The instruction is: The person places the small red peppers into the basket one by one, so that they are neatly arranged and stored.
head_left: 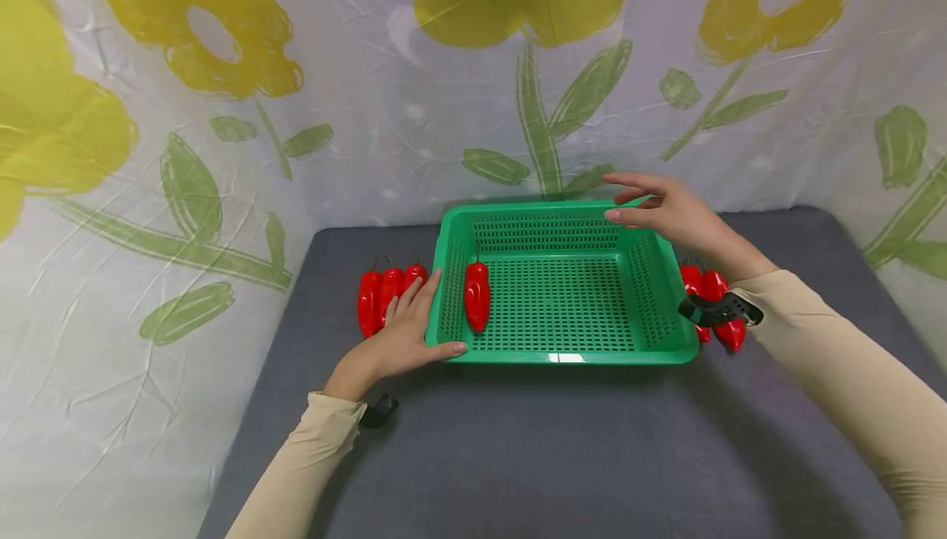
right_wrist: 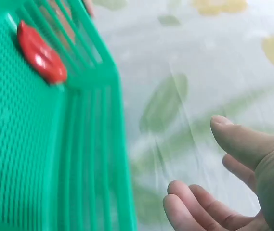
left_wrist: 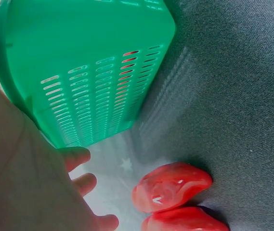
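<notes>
A green plastic basket point(head_left: 562, 357) with slotted walls stands on the table. Inside it, along the left wall, lies one glossy red pepper point(head_left: 477, 299). My left hand point(head_left: 403, 333) rests against the basket's left side, thumb on the front left rim and fingers extended along the outer wall. Above the back right corner hovers my right hand point(head_left: 669, 210), fingers apart and holding nothing; the right wrist view shows its fingertips beside the rim. Just left of the basket lie red peppers point(left_wrist: 170, 186), partly covered by the left fingers in the head view.
More red peppers point(head_left: 730, 333) lie right of the basket, partly hidden under the right wrist and its black strap point(head_left: 721, 309). The grey table point(head_left: 562, 449) ends at the back against a white curtain point(head_left: 355, 136) printed with yellow flowers.
</notes>
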A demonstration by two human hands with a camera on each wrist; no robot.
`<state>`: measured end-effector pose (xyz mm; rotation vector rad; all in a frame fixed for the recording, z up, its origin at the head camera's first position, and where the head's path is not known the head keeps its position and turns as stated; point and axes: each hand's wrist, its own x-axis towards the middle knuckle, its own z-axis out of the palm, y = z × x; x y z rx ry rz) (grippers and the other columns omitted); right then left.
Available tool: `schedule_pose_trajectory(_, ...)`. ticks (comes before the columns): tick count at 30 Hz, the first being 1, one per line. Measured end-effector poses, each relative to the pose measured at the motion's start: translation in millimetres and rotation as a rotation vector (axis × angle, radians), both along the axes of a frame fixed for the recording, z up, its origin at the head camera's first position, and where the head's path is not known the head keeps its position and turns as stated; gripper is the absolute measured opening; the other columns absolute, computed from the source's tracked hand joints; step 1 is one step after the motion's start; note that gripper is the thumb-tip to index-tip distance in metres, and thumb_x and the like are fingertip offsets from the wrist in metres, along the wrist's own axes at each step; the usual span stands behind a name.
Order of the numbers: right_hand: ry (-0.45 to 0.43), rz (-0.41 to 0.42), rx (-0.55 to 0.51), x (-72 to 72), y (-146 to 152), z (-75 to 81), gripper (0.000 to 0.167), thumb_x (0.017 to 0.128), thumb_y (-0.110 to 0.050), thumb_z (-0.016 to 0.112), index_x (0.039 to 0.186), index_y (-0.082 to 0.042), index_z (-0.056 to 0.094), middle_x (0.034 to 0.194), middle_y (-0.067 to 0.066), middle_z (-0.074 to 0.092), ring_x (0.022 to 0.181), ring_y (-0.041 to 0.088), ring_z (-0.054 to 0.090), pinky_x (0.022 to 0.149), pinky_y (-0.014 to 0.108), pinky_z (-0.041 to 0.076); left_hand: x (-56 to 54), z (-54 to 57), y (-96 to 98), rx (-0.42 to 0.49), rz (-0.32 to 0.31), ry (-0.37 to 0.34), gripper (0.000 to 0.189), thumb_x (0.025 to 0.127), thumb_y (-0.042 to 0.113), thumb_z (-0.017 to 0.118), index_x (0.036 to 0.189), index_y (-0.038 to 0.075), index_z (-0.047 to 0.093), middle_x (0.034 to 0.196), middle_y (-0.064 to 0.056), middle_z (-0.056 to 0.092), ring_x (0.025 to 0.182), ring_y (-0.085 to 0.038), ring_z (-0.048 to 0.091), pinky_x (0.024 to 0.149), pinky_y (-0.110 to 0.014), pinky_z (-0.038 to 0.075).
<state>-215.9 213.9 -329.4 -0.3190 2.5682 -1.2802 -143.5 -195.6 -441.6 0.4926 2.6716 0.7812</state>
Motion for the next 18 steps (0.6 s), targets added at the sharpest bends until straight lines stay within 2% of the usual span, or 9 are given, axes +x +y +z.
schedule_pose_trajectory(3,-0.002,-0.067,0.045,7.2,29.5,-0.5,0.065,0.093,-0.05,0.062,0.152,-0.038,0.036,0.148,0.015,0.048,0.117,0.023,0.062,0.103,0.054,0.046,0.1,0.4,0.3,0.002,0.001,-0.002,0.118,0.079,0.068,0.067,0.158,0.032,-0.012,0.168,0.0,0.006,0.155,-0.029,-0.001,0.119,-0.071,0.006)
schedule_pose_trajectory(5,-0.011,-0.114,0.062,11.8,47.9,-6.3,0.066,0.092,-0.055,0.061,0.151,-0.043,0.034,0.15,0.015,0.045,0.121,0.026,0.058,0.104,0.057,0.043,0.4,0.5,-0.2,0.006,0.001,-0.006,0.118,0.079,0.068,0.067,0.158,0.033,-0.012,0.168,0.001,0.005,0.155,-0.029,-0.001,0.119,-0.07,0.006)
schedule_pose_trajectory(7,-0.028,-0.155,0.078,16.7,64.6,-15.0,0.068,0.09,-0.059,0.061,0.15,-0.048,0.032,0.151,0.015,0.043,0.127,0.03,0.052,0.105,0.061,0.04,0.4,0.5,-0.5,0.009,0.0,-0.009,0.118,0.079,0.068,0.067,0.158,0.033,-0.012,0.168,0.001,0.005,0.155,-0.029,-0.001,0.119,-0.07,0.006)
schedule_pose_trajectory(11,-0.05,-0.201,0.099,27.0,92.2,-37.4,0.071,0.09,-0.06,0.06,0.152,-0.047,0.028,0.152,0.018,0.04,0.13,0.031,0.045,0.105,0.064,0.036,0.5,0.3,-0.4,0.009,0.002,-0.015,0.118,0.078,0.069,0.068,0.158,0.034,-0.012,0.168,0.002,0.005,0.155,-0.028,-0.001,0.119,-0.071,0.008)
schedule_pose_trajectory(15,-0.058,-0.232,0.111,36.1,114.5,-61.8,0.072,0.092,-0.057,0.06,0.155,-0.04,0.028,0.152,0.02,0.038,0.114,0.005,0.048,0.105,0.065,0.036,0.7,0.6,0.0,0.01,0.007,-0.015,0.118,0.078,0.069,0.068,0.158,0.034,-0.011,0.168,0.002,0.006,0.155,-0.028,-0.001,0.118,-0.071,0.009)
schedule_pose_trajectory(18,-0.055,-0.245,0.133,40.4,128.5,-79.1,0.074,0.092,-0.057,0.06,0.156,-0.035,0.029,0.151,0.022,0.039,0.1,-0.014,0.039,0.104,0.066,0.036,0.8,0.6,-0.6,0.006,0.009,-0.015,0.118,0.077,0.069,0.068,0.158,0.035,-0.011,0.168,0.002,0.006,0.155,-0.029,-0.001,0.118,-0.072,0.01)
